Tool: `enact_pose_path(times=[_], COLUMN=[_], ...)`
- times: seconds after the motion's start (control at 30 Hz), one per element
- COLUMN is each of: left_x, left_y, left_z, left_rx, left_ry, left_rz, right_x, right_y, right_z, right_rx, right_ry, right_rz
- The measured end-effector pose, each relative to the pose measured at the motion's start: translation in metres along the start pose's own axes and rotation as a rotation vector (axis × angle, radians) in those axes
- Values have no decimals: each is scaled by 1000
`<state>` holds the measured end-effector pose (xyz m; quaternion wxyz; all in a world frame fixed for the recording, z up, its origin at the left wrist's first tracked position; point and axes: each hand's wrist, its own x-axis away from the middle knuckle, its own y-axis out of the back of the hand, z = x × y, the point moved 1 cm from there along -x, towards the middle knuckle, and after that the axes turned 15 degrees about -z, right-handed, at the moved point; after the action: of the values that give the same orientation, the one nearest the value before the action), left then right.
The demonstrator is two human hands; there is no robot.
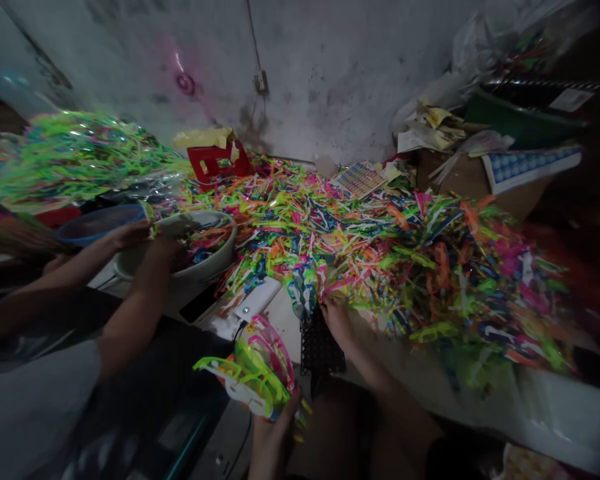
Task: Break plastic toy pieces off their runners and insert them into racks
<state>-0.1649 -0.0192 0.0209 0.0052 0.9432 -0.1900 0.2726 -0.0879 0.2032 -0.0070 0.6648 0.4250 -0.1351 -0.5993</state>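
We hold a small stack of toy glasses (253,377), green and pink frames fanned together, clamped in our left hand (273,437) low over our lap, while our right hand (336,319) reaches up to the near edge of the big heap of neon plastic frames (380,260) on the table (555,413), fingers closed on a frame at the pile's fringe, just above a black mesh piece (320,347). The two hands are apart. At our left a co-worker's arms (120,280) stretch to a white bowl (210,263) holding more frames. The risk, as we judge it, is tangling: the frames interlock, so pulling one could drag neighbours off the table edge. The fanned stack sits loosely and could slip from our grip, and thin temple arms may snap if tugged hard.
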Motion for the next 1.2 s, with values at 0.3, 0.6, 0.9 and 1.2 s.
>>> enact_pose_path(times=[0.3,0.6,0.9,1.2], left_x=[5,14,7,3], left_y=[-1,-8,-2,4], left_z=[3,-3,4,5], left_rx=[-92,-113,-81,-55], left_ry=[-112,-92,-113,-85], left_rz=[-17,134,23,-21], right_x=[57,112,33,27], right_y=[49,85,24,-11], right_z=[19,43,-7,-11], right_rx=[-349,-702,-671,-364], right_ry=[-123,-115,-210,-64], right_rz=[128,536,7,-93])
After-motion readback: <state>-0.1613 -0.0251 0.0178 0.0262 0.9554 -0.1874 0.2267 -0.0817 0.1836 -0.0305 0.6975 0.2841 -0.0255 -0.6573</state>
